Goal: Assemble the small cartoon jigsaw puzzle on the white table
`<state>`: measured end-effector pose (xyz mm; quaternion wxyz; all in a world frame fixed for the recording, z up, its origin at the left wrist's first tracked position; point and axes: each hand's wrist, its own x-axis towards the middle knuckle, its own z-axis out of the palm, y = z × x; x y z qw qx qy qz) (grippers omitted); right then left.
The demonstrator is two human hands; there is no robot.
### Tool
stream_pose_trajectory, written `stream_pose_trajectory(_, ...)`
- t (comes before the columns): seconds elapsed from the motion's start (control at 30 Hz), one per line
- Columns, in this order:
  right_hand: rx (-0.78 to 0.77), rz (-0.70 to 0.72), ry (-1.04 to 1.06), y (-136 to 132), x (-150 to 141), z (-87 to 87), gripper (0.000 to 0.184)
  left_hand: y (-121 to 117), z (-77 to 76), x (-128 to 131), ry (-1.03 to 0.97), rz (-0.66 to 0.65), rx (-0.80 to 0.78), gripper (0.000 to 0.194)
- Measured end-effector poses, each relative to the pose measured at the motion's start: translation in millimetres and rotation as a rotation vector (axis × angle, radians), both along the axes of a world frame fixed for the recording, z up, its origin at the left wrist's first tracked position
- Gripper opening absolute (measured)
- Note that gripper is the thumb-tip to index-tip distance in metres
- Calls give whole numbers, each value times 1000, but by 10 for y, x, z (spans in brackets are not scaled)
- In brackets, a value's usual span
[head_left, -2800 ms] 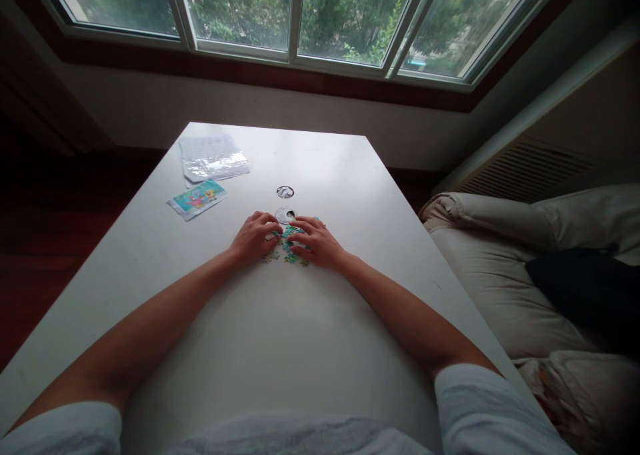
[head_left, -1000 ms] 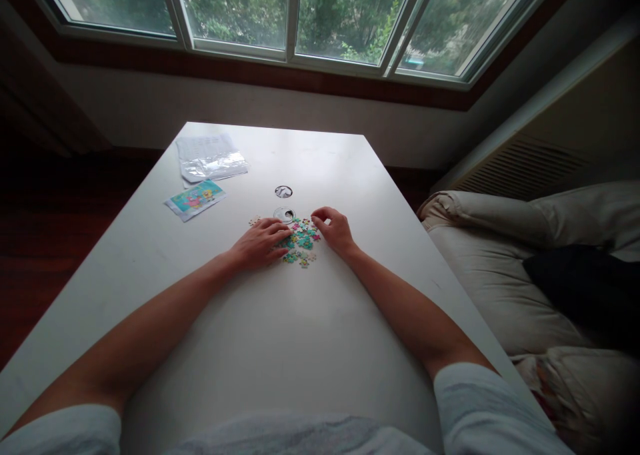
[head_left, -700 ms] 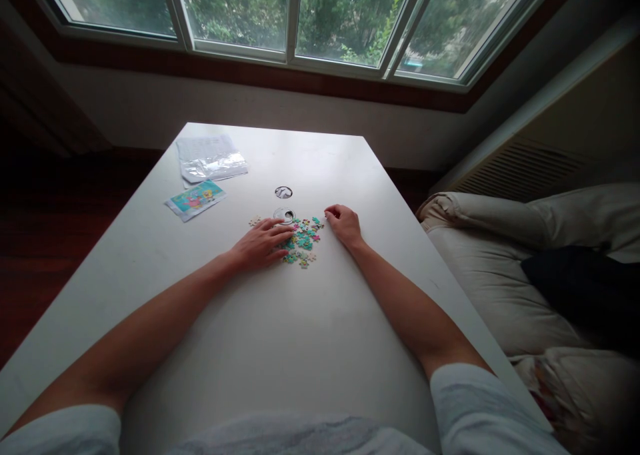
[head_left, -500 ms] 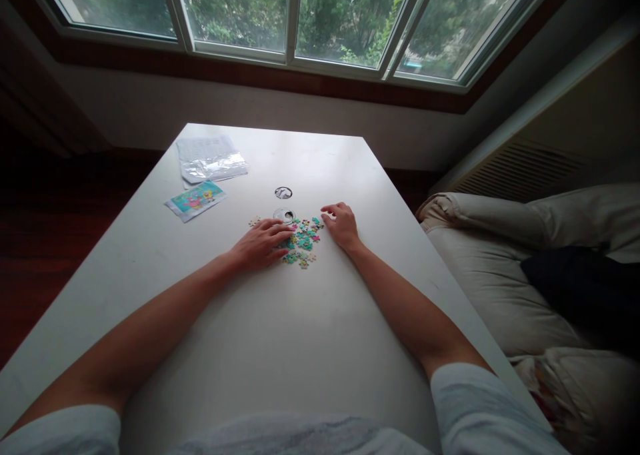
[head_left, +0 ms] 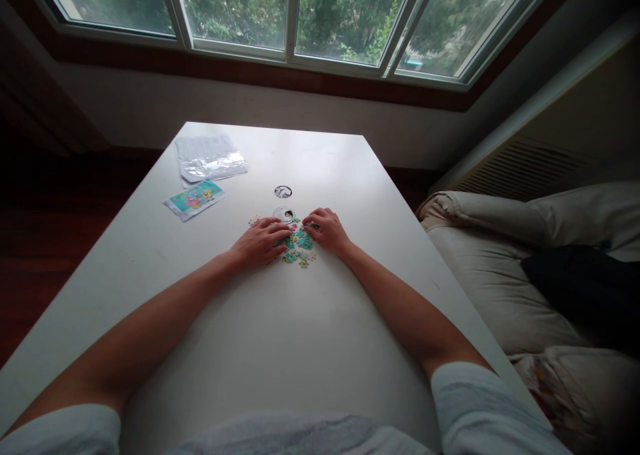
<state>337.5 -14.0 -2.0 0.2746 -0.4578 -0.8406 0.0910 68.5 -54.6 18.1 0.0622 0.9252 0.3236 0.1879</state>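
A loose heap of small jigsaw puzzle pieces, mostly teal with yellow and pink bits, lies on the white table. My left hand rests on the heap's left side, fingers apart and stretched over some pieces. From the right, my right hand reaches onto the heap with fingers spread and curved, its fingertips at the pieces. Under both hands, part of the heap is hidden. Neither hand has a piece visibly lifted.
A small picture card and a clear plastic bag with paper lie at the table's far left. Two round fittings, the nearer one and the farther one, sit just beyond the pieces. A beige sofa stands along the right.
My right hand has moved left, from beside the heap onto its right-hand pieces, covering some of them. My left hand has stayed nearly in place.
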Motion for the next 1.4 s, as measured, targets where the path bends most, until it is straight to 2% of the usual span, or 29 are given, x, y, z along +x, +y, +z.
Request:
stream_pose_trajectory(0.37, 12, -122, 5, 30, 21, -8, 19, 14, -19, 0, -4, 87, 15, 39)
stream_pose_trajectory(0.47, 26, -62, 22, -1, -7, 14, 20, 17, -12, 0, 2, 105, 17, 38)
stream_pose_trajectory(0.63, 19, 140, 17, -62, -76, 65, 30, 21, -24, -11, -12, 116, 23, 39)
stream_pose_trajectory(0.7, 6, 162, 2, -66, -88, 70, 31, 20, -27, -14, -13, 118, 20, 39)
stream_pose_trajectory(1.13, 25, 32, 40, -48, -61, 53, 22, 18, -24, -16, -25, 56, -11, 42)
stream_pose_trajectory(1.4, 51, 35, 20, -49, -39, 39, 15, 15, -13, -21, -22, 10, -19, 46)
